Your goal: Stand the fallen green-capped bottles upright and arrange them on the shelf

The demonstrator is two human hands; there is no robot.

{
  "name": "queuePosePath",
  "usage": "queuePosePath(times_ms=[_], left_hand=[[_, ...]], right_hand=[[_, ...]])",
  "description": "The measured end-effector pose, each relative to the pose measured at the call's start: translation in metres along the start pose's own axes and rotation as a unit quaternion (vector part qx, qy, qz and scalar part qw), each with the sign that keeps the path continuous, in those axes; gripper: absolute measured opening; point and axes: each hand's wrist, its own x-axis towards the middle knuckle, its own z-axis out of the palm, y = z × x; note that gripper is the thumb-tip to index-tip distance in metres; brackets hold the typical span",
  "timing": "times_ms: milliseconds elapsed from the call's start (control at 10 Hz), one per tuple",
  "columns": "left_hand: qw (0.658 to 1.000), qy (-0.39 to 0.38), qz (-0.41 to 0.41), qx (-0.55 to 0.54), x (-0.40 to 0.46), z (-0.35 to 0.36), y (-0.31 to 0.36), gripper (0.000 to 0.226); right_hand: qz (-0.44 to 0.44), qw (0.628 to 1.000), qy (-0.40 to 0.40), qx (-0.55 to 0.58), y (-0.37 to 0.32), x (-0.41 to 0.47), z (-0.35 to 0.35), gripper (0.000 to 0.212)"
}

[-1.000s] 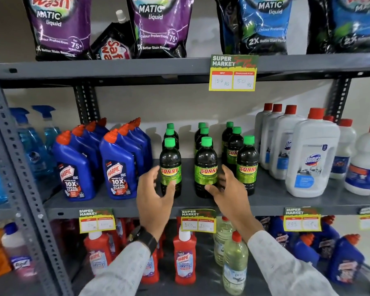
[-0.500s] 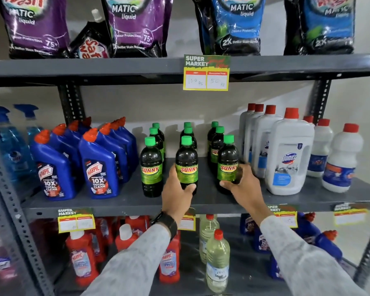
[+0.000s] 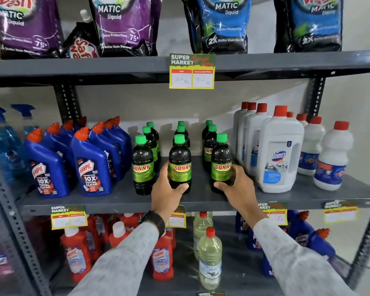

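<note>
Nearest the camera, two arms in pale patterned sleeves reached up to the grey metal shelf point(image 3: 120, 198), the left wrist bearing a dark watch point(image 3: 154, 221). The left hand point(image 3: 166, 189) was wrapped around the lower body of the middle front bottle point(image 3: 179, 165), thumb across its base at the front and fingers curled behind. The right hand point(image 3: 236, 184) gripped the right front bottle point(image 3: 220, 165) in the same manner, thumb at the base, fingers round the right side. Both bottles stood upright on the shelf. Just to the left, untouched, stood the left front bottle point(image 3: 143, 167).

Each bottle was dark, nearly black-green, with a rounded shoulder, a short neck, a bright green screw cap and a green-yellow label reading SUNNY in yellow on red. Behind each front bottle two more bottles point(image 3: 182, 133) stood in file, giving three columns of three, all upright, the columns set apart by clear gaps.

Blue Harpic bottles point(image 3: 92, 165) with orange caps flanked the group on the left; white Domex bottles point(image 3: 280, 159) with red caps stood on the right. Above, on the upper shelf edge, hung a yellow price tag point(image 3: 191, 71), with purple and blue detergent pouches point(image 3: 120, 24) behind it.
</note>
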Motion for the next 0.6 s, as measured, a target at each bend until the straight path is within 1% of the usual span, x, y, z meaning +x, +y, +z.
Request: queuePosePath(times_ms=[400, 500, 600], left_hand=[[1.000, -0.005, 0.001, 0.030, -0.003, 0.000, 0.001, 0.093], [0.999, -0.019, -0.007, 0.041, -0.013, -0.005, 0.012, 0.101], [0.990, 0.048, 0.072, 0.107, -0.014, -0.017, 0.032, 0.095]], right_hand=[[-0.011, 1.000, 0.007, -0.013, -0.004, -0.005, 0.003, 0.070], [-0.011, 1.000, -0.009, -0.022, -0.011, -0.012, -0.002, 0.078], [-0.024, 0.999, 0.025, -0.013, -0.030, -0.012, -0.020, 0.092]])
